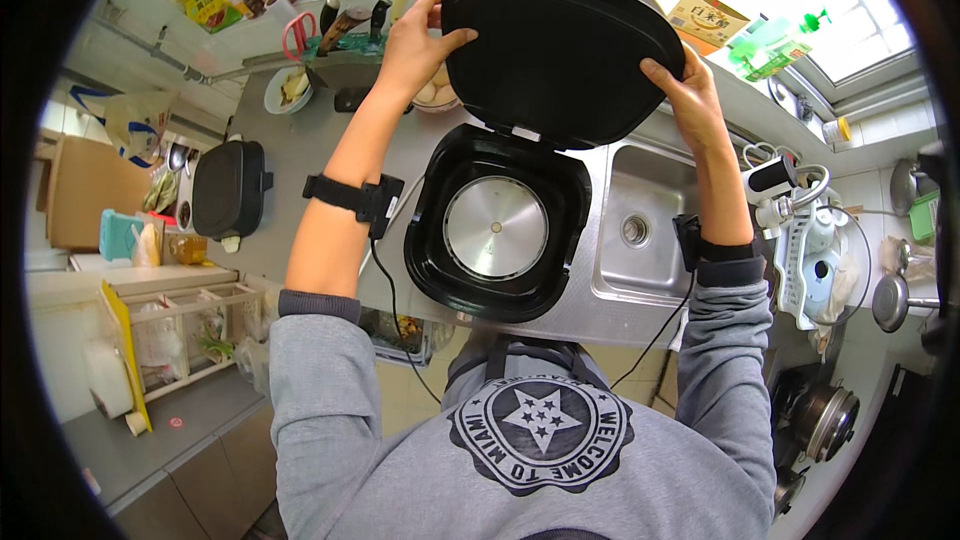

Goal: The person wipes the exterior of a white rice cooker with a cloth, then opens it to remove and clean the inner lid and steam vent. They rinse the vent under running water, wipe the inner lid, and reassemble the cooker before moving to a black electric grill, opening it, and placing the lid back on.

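A black kitchen appliance with a hinged lid, probably an electric cooker, stands on the metal counter with its body [424, 270] before me. Its lid [555, 52] is raised. No inner pot sits in the body, and a round silver heating plate [496, 228] shows at the bottom. My left hand [420, 41] grips the lid's left edge, thumb on the dark inner side. At the lid's right edge is my right hand [690, 94], its thumb also on the inner side and its fingers mostly hidden behind the rim.
To the right is a steel sink [652, 202] with a faucet [795, 199]. A closed black appliance [229, 190] stands left on the counter. Behind are a bowl of cut food [288, 91], red-handled scissors [298, 36] and a bowl of eggs [435, 95]. Bottles and boxes line the sill.
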A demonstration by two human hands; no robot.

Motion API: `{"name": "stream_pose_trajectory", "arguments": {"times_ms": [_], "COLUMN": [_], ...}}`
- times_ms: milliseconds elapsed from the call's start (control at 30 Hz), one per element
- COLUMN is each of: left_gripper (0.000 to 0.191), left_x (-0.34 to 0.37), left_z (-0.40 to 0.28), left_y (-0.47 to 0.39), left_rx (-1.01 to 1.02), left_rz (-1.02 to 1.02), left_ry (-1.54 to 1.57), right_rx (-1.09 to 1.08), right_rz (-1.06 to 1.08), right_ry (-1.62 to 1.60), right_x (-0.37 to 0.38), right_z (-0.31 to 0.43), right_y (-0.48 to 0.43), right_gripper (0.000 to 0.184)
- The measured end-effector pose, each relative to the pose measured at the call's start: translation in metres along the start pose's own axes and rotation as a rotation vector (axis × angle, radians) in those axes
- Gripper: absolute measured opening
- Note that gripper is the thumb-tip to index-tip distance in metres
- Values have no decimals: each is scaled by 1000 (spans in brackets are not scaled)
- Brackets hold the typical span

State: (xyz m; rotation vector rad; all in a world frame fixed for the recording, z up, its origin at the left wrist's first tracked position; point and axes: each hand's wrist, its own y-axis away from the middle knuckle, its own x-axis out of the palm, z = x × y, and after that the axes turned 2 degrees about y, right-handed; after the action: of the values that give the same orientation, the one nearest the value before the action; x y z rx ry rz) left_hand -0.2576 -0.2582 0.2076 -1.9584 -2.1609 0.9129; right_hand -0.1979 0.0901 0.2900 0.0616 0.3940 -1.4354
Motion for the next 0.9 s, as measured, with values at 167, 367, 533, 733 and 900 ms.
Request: {"name": "stream_pose_trajectory", "arguments": {"times_ms": [167,367,533,733,900], "left_gripper": [57,56,50,52,54], "left_x": [8,15,15,19,22], "left_z": [6,-1,-12,-16,-12], "left_y": [-1,-5,-7,-9,-14], "left_rx": [27,-12,-105,-48,-32], "left_rz": [-28,-5,-3,-49,-76], "left_ry": [-11,75,108,95,2], "right_rx": [-29,-32,-9,-41,-128], "right_rz": [-42,-41,-24,-50,-125], "right_ry": [-11,-1,11,122,489], "right_x": [-4,-10,-14,-19,-24], "right_z": [-10,-19,-23,-27,-24], "right_y": [-3,-10,-14,-18,-24], "right_gripper": [47,47,45,47,48]}}
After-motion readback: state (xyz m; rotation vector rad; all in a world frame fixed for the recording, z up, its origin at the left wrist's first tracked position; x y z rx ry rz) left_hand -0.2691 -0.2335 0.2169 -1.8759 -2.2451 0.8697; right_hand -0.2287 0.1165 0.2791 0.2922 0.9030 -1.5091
